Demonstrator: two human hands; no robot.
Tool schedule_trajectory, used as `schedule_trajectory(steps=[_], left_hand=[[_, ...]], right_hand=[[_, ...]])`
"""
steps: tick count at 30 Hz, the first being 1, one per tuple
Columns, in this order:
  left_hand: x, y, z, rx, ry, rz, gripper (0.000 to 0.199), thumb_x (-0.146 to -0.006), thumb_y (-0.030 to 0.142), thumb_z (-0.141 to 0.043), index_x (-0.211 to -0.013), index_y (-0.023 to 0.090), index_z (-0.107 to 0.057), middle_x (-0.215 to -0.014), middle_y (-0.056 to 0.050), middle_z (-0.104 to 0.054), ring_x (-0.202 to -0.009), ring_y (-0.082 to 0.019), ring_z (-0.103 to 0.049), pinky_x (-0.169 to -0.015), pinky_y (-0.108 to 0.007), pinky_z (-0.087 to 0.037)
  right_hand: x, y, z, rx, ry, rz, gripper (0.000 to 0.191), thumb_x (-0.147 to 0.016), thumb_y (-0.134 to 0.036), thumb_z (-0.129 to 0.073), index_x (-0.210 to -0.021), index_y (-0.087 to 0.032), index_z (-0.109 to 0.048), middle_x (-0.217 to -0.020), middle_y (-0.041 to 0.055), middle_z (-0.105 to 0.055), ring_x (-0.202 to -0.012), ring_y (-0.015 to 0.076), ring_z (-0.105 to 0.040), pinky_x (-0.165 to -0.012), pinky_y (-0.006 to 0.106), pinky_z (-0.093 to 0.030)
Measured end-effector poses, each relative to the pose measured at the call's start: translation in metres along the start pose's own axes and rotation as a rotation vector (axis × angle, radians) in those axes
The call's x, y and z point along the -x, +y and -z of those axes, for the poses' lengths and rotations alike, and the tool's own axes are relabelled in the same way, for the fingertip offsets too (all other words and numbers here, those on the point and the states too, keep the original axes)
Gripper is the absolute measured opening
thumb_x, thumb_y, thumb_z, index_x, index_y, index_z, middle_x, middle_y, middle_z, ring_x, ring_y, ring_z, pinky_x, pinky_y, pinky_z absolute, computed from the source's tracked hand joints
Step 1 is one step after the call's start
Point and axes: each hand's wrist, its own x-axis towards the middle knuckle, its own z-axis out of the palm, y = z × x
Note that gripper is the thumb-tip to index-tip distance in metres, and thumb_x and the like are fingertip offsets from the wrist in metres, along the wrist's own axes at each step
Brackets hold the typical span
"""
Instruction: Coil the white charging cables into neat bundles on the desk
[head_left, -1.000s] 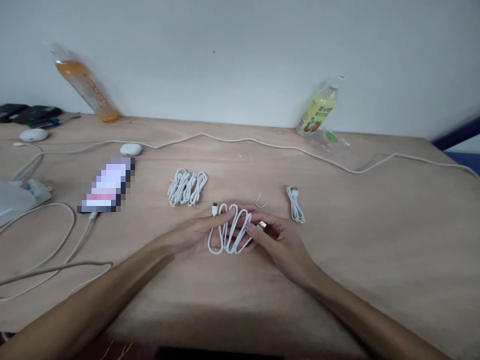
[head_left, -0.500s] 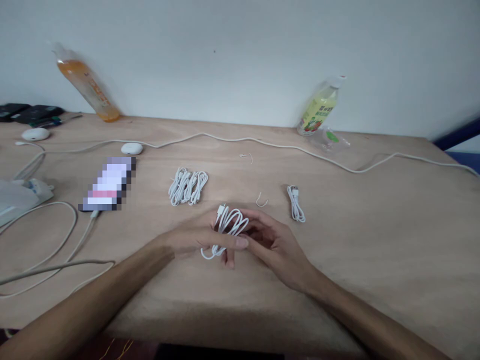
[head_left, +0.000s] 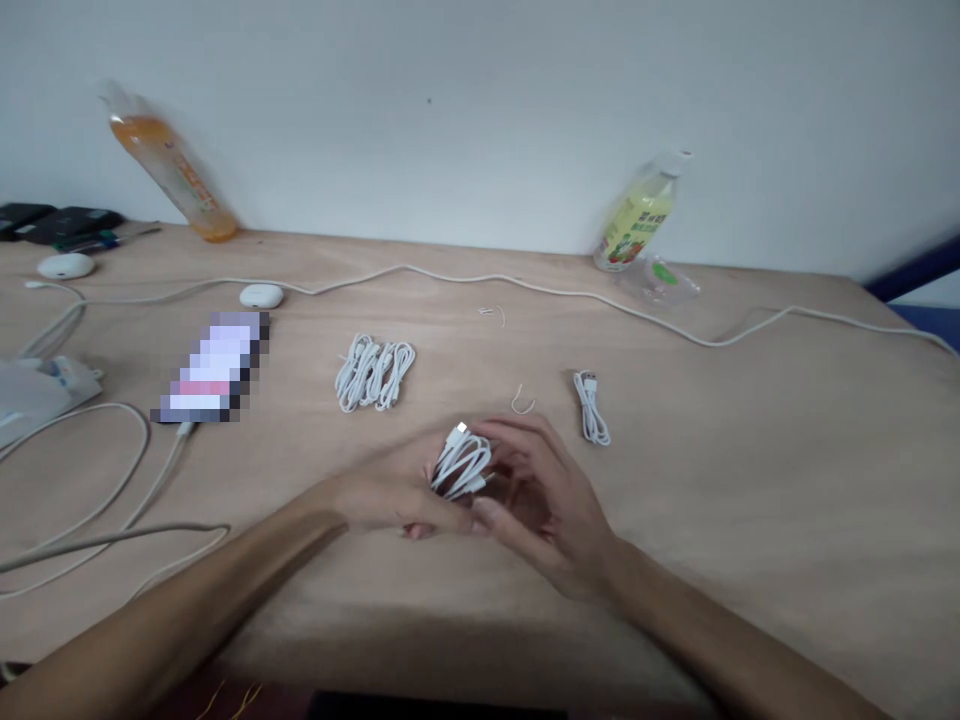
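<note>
A coiled white USB cable (head_left: 463, 462) is held between both hands above the table's front half, its metal plug tilted up. My left hand (head_left: 405, 500) grips the coil from the left, its thumb across the near side. My right hand (head_left: 551, 500) curls around the coil's right side, fingers behind and thumb in front, its tip meeting the left thumb. Some fingertips are hidden. Beyond the left hand lies a row of several bundled white cables (head_left: 375, 373). One more bundled USB cable (head_left: 592, 408) lies right of the right hand, with a thin white twist tie (head_left: 523, 402) nearby.
A phone (head_left: 214, 365) with a charging cable lies at the left, near a white earbud case (head_left: 261, 296). Two bottles, one orange (head_left: 172, 175) and one yellow-green (head_left: 637, 215), stand by the wall. A long white cord (head_left: 510, 280) crosses the table's back.
The coil has turned in my hands and its loops are gathered closer. The loose lower end has drawn up into the grip. My left fingers below it have curled in.
</note>
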Motion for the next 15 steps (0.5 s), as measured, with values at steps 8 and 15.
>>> schedule_trajectory(steps=[8, 15], left_hand=[[0.002, -0.001, -0.013, -0.063, -0.210, 0.161, 0.026, -0.078, 0.024, -0.081, -0.073, 0.022, -0.055, -0.044, 0.010, -0.047, -0.030, -0.007, -0.039, -0.030, -0.016, -0.030], [0.006, 0.002, -0.016, -0.075, -0.258, 0.144, 0.029, -0.081, 0.032, -0.090, -0.084, 0.022, -0.063, -0.048, 0.011, -0.052, -0.028, -0.007, -0.042, -0.027, -0.015, -0.031]], right_hand=[[0.005, 0.001, -0.005, 0.378, 0.033, 0.280, 0.049, -0.106, -0.036, -0.063, -0.151, -0.017, -0.054, -0.129, 0.0189, -0.064, -0.109, 0.0294, -0.070, -0.085, 0.039, -0.066], [0.006, -0.001, -0.012, 0.458, 0.078, 0.386, 0.037, -0.105, -0.041, -0.061, -0.132, -0.016, -0.063, -0.102, 0.0131, -0.073, -0.086, 0.0257, -0.072, -0.072, 0.034, -0.060]])
